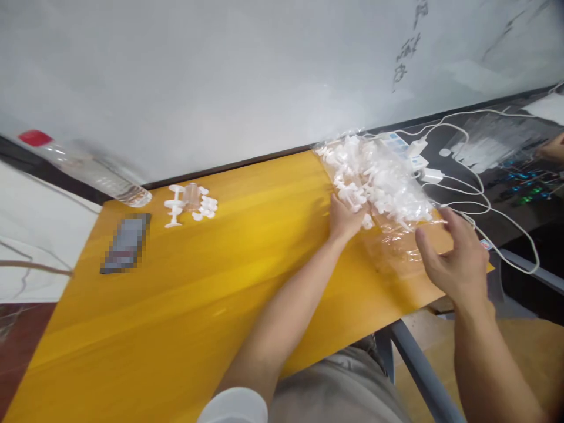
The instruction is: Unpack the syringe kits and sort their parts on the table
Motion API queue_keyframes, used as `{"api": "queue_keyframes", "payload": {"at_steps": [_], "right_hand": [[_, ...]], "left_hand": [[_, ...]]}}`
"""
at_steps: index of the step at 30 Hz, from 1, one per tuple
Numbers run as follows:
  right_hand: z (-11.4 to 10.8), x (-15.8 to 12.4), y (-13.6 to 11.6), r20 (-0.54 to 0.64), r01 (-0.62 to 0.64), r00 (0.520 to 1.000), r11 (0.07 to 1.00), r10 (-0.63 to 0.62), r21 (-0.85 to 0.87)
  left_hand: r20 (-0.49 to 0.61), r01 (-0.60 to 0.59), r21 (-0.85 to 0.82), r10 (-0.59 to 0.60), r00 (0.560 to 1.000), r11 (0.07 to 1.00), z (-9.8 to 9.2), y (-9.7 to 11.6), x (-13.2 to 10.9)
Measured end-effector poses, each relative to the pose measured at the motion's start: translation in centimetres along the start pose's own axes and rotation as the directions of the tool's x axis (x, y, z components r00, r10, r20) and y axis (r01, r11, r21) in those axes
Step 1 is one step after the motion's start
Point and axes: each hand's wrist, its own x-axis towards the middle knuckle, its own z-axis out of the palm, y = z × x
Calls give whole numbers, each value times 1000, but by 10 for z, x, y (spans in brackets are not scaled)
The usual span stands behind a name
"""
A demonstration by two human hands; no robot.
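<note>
A clear plastic bag [396, 182] full of small white plastic pieces lies at the right end of the yellow table. My left hand [346, 218] is at the bag's near left edge, its fingers closed on the film and partly hidden by the white pieces. To the right of the bag, my right hand [460, 258] has its thumb and fingers spread, with nothing seen between them. On the left of the table, a small group of white plastic pieces [175, 205] lies beside a short clear cylinder [191, 197].
A bottle with a red cap [88, 170] leans at the table's back left, near a pixelated phone-like object [127, 242]. White cables [480, 176] and plugs [429, 174] lie right of the bag. Another person's hand [553, 148] shows at the far right edge. A whiteboard [220, 76] stands behind.
</note>
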Motion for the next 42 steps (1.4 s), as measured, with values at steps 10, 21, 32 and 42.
{"api": "queue_keyframes", "payload": {"at_steps": [10, 21, 32, 42], "right_hand": [[92, 17, -119, 734, -644, 675, 550, 79, 533], [122, 3, -159, 475, -130, 756, 608, -451, 784], [147, -15, -186, 360, 80, 720, 586, -594, 806], [160, -28, -192, 330, 41, 759, 547, -561, 836]], "left_hand": [[85, -31, -466, 79, 993, 884, -94, -54, -68], [-266, -655, -9, 630, 730, 756, -282, 1, -135], [254, -521, 772, 575, 778, 364, -302, 101, -163], [366, -386, 909, 144, 919, 158, -268, 114, -129]]}}
